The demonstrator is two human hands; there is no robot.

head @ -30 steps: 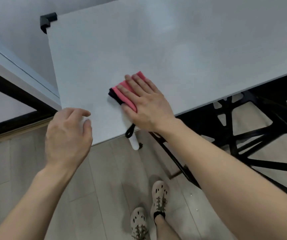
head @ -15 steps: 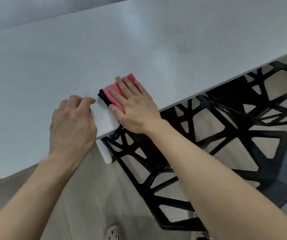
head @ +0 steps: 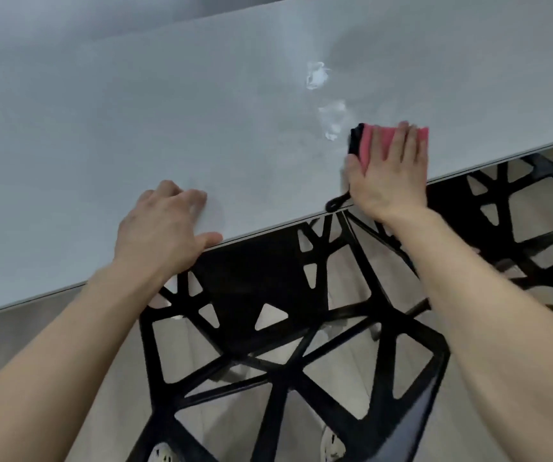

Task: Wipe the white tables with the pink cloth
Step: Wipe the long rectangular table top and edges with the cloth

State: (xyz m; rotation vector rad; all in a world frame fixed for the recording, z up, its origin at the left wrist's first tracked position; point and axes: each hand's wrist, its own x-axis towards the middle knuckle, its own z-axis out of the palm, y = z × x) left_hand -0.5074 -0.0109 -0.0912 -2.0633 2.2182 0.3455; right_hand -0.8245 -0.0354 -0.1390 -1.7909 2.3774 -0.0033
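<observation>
Fingers straight and close together, the right hand (head: pixel 389 175) presses flat on the pink cloth (head: pixel 375 143), which lies near the white table's (head: pixel 135 128) front edge at two o'clock in the view. The left hand (head: pixel 163 228), at nine o'clock, rests loosely bent fingertips on the tabletop, thumb along the edge, holding nothing. Shiny patches (head: pixel 333 118) lie at ten o'clock from the cloth.

The right hand (head: pixel 390 181) lies on the cloth (head: pixel 373 143) near the table (head: pixel 135 111) edge, left hand (head: pixel 162 228) leftward.
</observation>
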